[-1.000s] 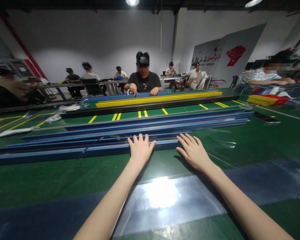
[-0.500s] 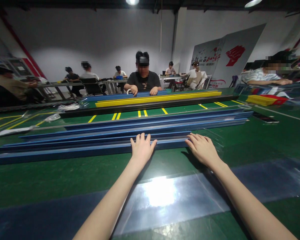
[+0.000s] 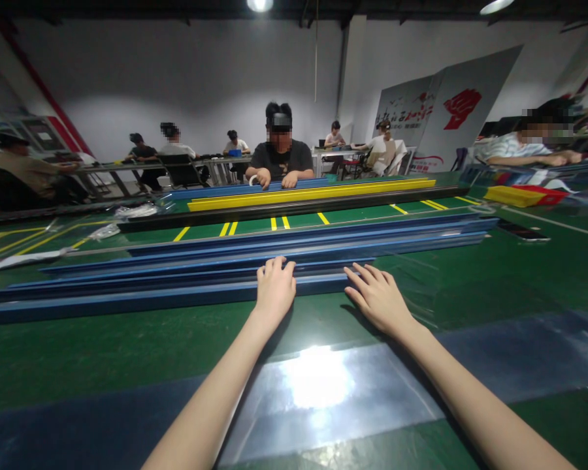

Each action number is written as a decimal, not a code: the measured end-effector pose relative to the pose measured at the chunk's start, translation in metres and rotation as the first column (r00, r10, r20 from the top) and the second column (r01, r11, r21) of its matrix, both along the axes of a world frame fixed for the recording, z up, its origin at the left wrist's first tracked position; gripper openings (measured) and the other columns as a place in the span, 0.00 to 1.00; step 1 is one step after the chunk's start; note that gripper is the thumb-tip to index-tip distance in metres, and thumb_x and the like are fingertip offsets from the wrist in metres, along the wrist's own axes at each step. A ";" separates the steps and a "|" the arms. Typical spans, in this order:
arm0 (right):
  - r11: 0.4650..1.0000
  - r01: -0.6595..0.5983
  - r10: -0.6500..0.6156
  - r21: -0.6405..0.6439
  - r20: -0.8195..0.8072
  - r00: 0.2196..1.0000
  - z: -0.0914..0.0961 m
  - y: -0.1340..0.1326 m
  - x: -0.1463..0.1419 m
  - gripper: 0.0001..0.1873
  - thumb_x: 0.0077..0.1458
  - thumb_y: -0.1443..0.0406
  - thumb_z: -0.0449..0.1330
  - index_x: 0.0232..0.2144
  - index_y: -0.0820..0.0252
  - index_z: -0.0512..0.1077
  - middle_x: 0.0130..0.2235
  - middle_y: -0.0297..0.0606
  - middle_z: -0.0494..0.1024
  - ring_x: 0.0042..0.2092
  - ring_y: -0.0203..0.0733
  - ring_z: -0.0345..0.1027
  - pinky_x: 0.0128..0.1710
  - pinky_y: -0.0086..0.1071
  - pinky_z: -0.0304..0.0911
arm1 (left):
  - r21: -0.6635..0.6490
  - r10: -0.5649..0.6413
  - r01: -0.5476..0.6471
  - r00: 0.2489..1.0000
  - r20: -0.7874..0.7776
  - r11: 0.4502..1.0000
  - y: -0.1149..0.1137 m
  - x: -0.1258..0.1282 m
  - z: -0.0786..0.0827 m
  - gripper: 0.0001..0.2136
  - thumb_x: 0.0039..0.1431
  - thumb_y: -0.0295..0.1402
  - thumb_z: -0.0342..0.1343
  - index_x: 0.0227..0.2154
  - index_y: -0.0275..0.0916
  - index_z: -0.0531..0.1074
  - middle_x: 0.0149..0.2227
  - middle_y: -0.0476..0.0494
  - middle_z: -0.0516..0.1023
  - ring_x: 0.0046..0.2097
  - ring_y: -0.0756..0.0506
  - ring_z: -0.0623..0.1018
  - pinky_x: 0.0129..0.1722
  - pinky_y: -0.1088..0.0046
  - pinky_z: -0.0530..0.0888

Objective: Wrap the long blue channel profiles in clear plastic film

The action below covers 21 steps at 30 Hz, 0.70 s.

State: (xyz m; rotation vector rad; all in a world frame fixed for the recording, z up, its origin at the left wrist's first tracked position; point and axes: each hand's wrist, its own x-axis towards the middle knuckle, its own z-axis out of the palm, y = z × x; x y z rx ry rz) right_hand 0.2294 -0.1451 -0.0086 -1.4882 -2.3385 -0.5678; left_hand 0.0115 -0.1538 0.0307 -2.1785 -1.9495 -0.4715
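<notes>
Several long blue strips [image 3: 127, 297] lie side by side across the green table [image 3: 78, 352]. My left hand [image 3: 274, 287] rests on the nearest strip, its fingers curled over the far edge. My right hand [image 3: 377, 297] lies flat with fingers stretched out at the right end of that same strip, on a clear plastic sleeve [image 3: 421, 287]. Neither hand lifts anything.
A shiny clear film [image 3: 323, 391] lies on the table near me. Yellow and black strips [image 3: 308, 194] lie farther off, where a person in a dark shirt [image 3: 280, 156] handles a blue strip. A phone [image 3: 522, 230] and a yellow-red tray [image 3: 517, 194] are at the right. Other people sit at tables behind.
My right hand slid left along the strip's end and spread flat. My left hand's fingers curled over the strip. The person opposite moved a hand.
</notes>
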 end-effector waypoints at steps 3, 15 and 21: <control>0.997 -0.075 0.075 -0.002 0.017 0.997 -0.003 -0.003 -0.008 0.26 0.59 0.54 0.41 0.56 0.59 0.58 0.58 0.43 0.59 0.58 0.48 0.49 0.52 0.41 0.48 | -0.040 -0.133 0.136 0.988 0.072 0.990 -0.001 0.007 -0.001 0.14 0.57 0.28 0.43 0.45 0.41 0.68 0.47 0.44 0.69 0.48 0.45 0.67 0.46 0.67 0.66; 0.995 0.080 -0.075 0.063 -0.086 0.993 -0.002 0.008 0.005 0.27 0.59 0.55 0.39 0.50 0.66 0.63 0.53 0.48 0.65 0.56 0.49 0.53 0.52 0.41 0.50 | -0.106 -0.238 0.237 0.971 0.001 0.966 -0.006 0.010 0.000 0.17 0.57 0.42 0.46 0.47 0.43 0.68 0.50 0.42 0.68 0.52 0.42 0.65 0.50 0.63 0.64; 0.963 0.254 -0.243 0.094 -0.119 0.963 0.002 0.007 0.011 0.26 0.59 0.56 0.39 0.50 0.68 0.62 0.49 0.50 0.69 0.52 0.50 0.57 0.51 0.43 0.48 | -0.163 -0.130 0.124 0.991 -0.026 0.979 -0.006 0.008 0.006 0.13 0.56 0.36 0.49 0.43 0.43 0.70 0.48 0.43 0.68 0.49 0.42 0.67 0.45 0.64 0.67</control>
